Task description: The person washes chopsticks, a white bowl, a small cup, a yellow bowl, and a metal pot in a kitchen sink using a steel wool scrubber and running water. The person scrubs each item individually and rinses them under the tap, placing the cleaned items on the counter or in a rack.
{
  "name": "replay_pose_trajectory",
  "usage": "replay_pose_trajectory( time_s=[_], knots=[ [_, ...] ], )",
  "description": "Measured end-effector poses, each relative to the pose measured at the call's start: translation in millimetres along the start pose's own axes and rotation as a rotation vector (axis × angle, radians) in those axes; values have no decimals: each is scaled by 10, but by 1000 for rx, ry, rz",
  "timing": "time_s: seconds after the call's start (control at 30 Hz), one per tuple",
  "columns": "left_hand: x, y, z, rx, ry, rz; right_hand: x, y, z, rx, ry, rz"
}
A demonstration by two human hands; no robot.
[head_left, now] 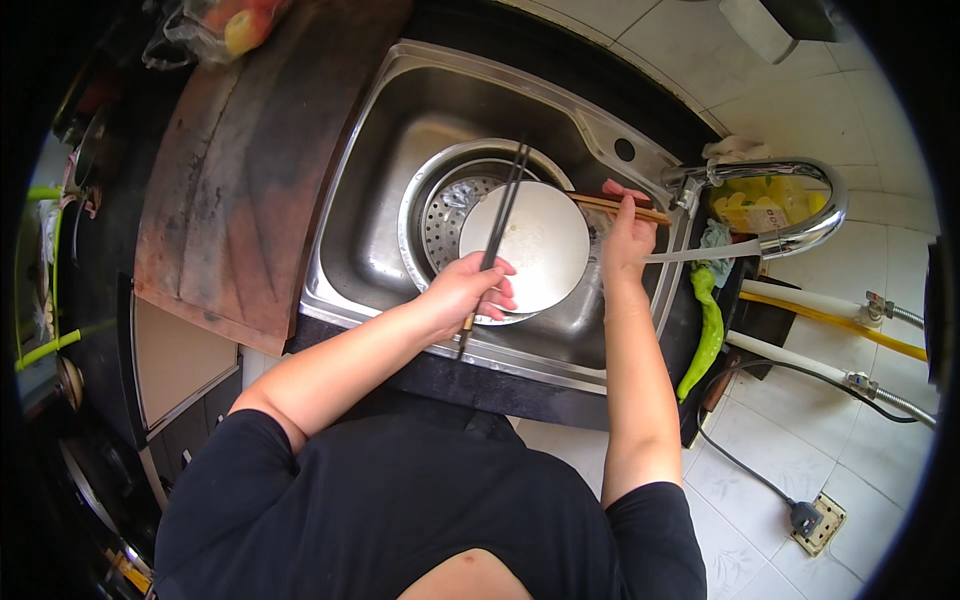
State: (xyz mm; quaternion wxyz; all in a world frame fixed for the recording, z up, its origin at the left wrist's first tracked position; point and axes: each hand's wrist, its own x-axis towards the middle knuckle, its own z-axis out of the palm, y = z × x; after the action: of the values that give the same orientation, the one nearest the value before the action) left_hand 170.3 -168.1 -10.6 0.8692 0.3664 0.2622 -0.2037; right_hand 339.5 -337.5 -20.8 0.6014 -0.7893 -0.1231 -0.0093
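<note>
My left hand (468,293) is closed around dark chopsticks (505,215), which slant up over the sink. In my right hand (628,238) are brown wooden chopsticks (590,203), held at the sink's right side, where a stream of water (695,254) from the faucet (808,236) reaches the hand. Below and between my hands lies a round white plate (545,250). It rests over a steel basin (408,235) with a perforated steel strainer (440,228) inside, and covers part of both.
The steel sink (365,215) surrounds the basin. A large brown board (240,170) lies to its left, with a bag of fruit (240,28) beyond. A long green pepper (704,335) sits on the right edge, near a yellow package (765,205). A plug (803,518) is in a wall socket.
</note>
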Motion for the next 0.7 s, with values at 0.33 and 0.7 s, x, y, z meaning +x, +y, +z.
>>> replay_pose_trajectory(
  time_s=[0.33,0.7],
  knots=[
    [419,-38,311,-428,-232,-96,-448,-437,74,-185,-390,-261],
    [440,-136,304,-180,-133,-160,-1300,-370,-247,-596,-438,-166]
  ],
)
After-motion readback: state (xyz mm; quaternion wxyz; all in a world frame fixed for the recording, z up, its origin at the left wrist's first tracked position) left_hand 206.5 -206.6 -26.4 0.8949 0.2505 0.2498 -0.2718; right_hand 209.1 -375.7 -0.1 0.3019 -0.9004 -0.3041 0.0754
